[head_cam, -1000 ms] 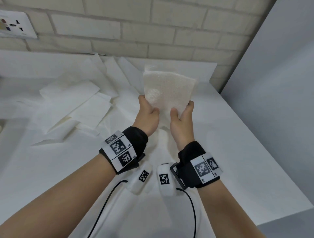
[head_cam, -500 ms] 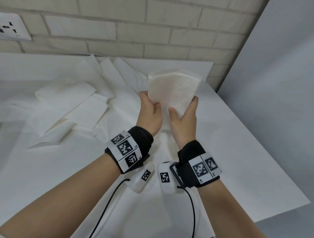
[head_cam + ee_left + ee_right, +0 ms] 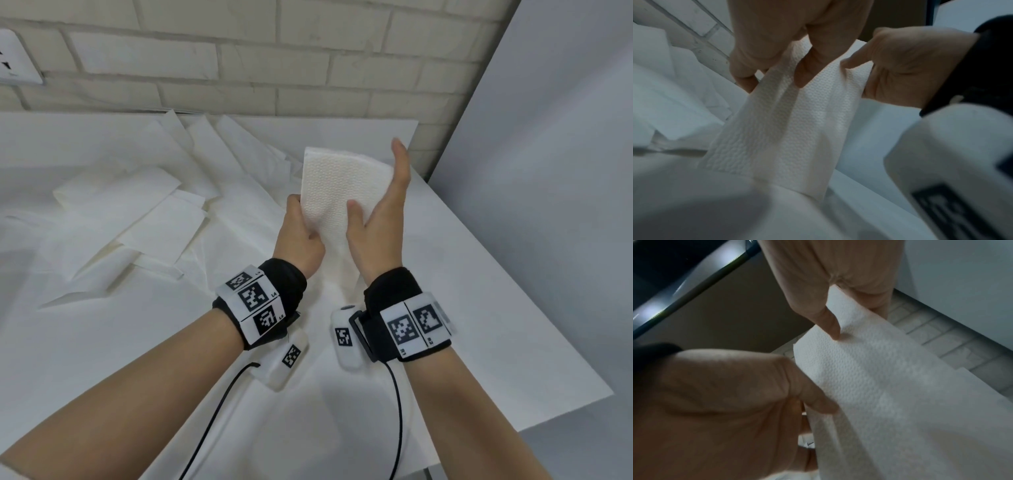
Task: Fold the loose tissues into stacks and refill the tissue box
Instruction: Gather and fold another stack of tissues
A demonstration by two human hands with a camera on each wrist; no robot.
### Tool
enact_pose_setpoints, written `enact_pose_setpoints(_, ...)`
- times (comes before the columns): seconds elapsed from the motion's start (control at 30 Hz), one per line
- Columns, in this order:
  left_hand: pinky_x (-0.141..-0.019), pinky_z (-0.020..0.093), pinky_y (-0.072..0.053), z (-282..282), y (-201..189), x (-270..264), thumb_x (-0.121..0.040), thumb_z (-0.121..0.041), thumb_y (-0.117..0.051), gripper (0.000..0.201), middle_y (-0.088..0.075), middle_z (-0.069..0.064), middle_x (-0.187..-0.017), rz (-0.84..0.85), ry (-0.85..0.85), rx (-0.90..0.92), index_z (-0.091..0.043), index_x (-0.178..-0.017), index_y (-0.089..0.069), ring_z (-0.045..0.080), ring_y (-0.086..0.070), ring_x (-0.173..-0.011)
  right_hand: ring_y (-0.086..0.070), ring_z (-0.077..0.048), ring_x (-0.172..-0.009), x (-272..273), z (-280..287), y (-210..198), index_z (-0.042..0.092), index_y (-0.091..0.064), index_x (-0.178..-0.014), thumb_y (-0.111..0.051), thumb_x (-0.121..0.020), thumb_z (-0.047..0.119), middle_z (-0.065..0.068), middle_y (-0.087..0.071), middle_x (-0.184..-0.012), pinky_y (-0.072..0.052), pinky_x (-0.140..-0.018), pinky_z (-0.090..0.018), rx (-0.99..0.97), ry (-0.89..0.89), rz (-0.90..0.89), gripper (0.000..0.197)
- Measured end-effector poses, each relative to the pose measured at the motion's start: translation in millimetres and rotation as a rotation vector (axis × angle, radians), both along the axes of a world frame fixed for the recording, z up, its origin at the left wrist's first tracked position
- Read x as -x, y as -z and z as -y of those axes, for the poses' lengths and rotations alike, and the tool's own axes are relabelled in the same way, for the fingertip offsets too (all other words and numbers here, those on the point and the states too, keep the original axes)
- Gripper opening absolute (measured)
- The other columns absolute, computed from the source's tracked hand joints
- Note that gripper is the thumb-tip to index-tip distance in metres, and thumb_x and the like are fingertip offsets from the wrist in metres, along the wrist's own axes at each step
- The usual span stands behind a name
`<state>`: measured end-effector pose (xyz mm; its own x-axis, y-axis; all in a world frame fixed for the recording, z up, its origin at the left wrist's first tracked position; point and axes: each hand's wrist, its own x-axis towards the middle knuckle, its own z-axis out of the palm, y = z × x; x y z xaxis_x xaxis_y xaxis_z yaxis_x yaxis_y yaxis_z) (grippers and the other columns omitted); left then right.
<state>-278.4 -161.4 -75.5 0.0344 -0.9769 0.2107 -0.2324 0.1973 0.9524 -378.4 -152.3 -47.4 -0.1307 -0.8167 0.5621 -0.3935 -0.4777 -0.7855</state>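
White surface (image 3: 479,308) set against a pale brick wall (image 3: 274,68), with a grey panel (image 3: 548,171) along its right edge. Loose tissues (image 3: 137,212) spread and overlapping over the back left of the surface, some folded into flat strips. Folded tissue (image 3: 337,192) raised above the surface, near the middle, standing nearly upright between both hands, its embossed face toward the head camera. Left hand (image 3: 299,240) clasped on the tissue's lower left edge, thumb in front, fingers (image 3: 805,71) curled behind it. Right hand (image 3: 380,219) flat along the right edge, fingers straight and pointing up, thumb (image 3: 830,322) resting against the sheet's face. Black wristbands with printed markers (image 3: 255,308) on both wrists, thin black cables (image 3: 219,411) trailing beneath them.
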Motion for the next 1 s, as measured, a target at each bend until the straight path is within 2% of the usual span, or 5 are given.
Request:
enact_pose_setpoints(0.13,-0.066,-0.004,-0.036,3.3,3.6,1.6,-0.083,0.015,-0.040,0.039,-0.042,-0.011,-0.092,-0.028,-0.004,0.009,-0.013,-0.107,-0.028,-0.002,-0.044,-0.084,-0.032,0.016,-0.089,3.8,0.5,-7.4,0.012,-0.039,-0.135,-0.044,-0.085,-0.012,-0.005,-0.043,-0.121,-0.021,-0.080,0.012,-0.006,0.045,-0.160,0.057)
enact_pose_setpoints(0.3,-0.064,0.005,-0.040,10.4,6.7,-0.1,-0.085,0.006,-0.046,0.039,-0.052,-0.008,-0.096,-0.021,-0.007,-0.097,-0.006,-0.121,-0.038,0.008,-0.050,-0.088,-0.045,0.006,-0.108,6.7,1.1,-5.4,0.015,-0.029,-0.138,-0.052,-0.084,-0.007,0.001,-0.045,-0.120,-0.038,-0.097,-0.011,0.011,0.040,0.016,0.063)
enact_pose_setpoints(0.5,-0.064,0.000,-0.038,14.6,-1.2,-0.5,-0.085,0.011,-0.040,0.031,-0.047,-0.008,-0.092,-0.188,0.019,-0.095,-0.011,-0.107,-0.035,-0.002,-0.046,-0.081,-0.052,-0.014,-0.100,15.8,4.3,12.1,0.009,-0.040,-0.125,-0.053,-0.089,0.004,0.005,-0.050,-0.104,-0.040,-0.067,-0.010,-0.437,-0.050,0.006,0.038)
enact_pose_setpoints(0.83,-0.055,0.000,-0.036,10.7,-2.5,-0.4,-0.085,0.012,-0.038,0.035,-0.040,-0.009,-0.084,-0.058,0.051,-0.117,-0.013,-0.107,-0.028,0.005,-0.044,-0.078,-0.051,-0.021,-0.097,16.2,3.0,21.8,0.017,-0.027,-0.107,-0.037,-0.090,-0.004,-0.001,-0.049,-0.106,-0.040,-0.083,-0.024,-0.489,-0.033,-0.067,0.029)
enact_pose_setpoints(1.0,-0.097,0.019,-0.041,14.9,-28.9,-17.3,-0.074,0.003,-0.063,0.070,-0.037,0.007,-0.122,-0.110,-0.144,0.148,-0.004,-0.129,-0.019,0.015,-0.045,-0.110,-0.047,-0.017,-0.082,24.8,1.5,-8.2,0.015,-0.037,-0.097,-0.039,-0.090,-0.004,-0.002,-0.050,-0.092,-0.035,-0.069,-0.023,-0.266,-0.004,-0.350,0.021)
